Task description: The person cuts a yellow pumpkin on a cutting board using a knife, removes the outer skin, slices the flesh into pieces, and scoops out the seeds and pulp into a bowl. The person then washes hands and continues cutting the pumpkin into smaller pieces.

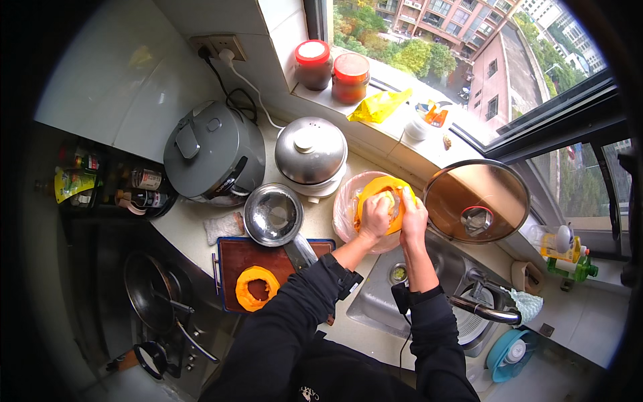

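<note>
My right hand grips the outer rim of a hollowed orange pumpkin piece, its thumb along the top edge. Curled into a fist, my left hand reaches into the hollow; whether its fingers hold pulp is hidden. Both hands are above a pink bowl lined with a thin plastic bag. To the left, a cut pumpkin ring lies on a brown cutting board with a blue edge. A broad knife blade crosses the board, partly under my left sleeve.
A steel bowl overlaps the board's back edge. Behind stand a steel-lidded cooker and a grey electric cooker. A large glass lid leans by the window. The sink and faucet are front right; a wok sits left.
</note>
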The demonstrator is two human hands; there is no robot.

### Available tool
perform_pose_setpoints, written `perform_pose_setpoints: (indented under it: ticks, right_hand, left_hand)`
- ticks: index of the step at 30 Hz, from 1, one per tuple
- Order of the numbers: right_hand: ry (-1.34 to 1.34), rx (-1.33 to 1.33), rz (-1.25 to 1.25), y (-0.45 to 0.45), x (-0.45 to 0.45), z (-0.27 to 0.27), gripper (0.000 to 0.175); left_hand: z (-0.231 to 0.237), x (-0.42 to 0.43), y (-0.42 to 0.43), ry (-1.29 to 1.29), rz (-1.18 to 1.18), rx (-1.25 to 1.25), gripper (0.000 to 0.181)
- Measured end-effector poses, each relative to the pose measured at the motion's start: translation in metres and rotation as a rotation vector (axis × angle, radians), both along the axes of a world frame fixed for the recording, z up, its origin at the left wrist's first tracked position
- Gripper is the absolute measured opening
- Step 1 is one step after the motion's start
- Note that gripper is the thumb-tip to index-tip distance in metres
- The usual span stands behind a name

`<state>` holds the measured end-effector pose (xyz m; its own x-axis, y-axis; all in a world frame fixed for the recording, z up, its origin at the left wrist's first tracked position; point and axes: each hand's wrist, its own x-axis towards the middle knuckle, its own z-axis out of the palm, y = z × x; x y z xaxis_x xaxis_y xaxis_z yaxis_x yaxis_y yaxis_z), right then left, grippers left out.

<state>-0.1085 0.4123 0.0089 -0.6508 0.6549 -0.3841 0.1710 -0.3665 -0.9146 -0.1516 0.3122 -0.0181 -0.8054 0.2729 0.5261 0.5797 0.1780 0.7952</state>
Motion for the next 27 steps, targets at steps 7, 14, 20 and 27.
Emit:
perform_pose_setpoints:
  ticks: [7,14,20,27]
  right_hand:
    - [-0.04,0.2,0.097,0.003,-0.001,0.006,0.03]
    - [0.007,0.403,0.108,0.016,-0.002,0.013,0.034]
    - [0.011,0.416,0.102,0.028,0.001,0.013,0.033]
    - [0.016,0.412,0.152,0.035,0.001,0.016,0.032]
  left_hand:
    - [0.013,-0.016,-0.007,-0.224,-0.162,0.126,0.021]
    - [0.017,-0.029,-0.03,-0.621,-0.246,0.04,0.028]
    - [0.021,-0.021,-0.031,-0.224,-0.229,-0.227,0.026]
    - [0.038,-0.011,-0.032,0.047,-0.322,-0.271,0.027]
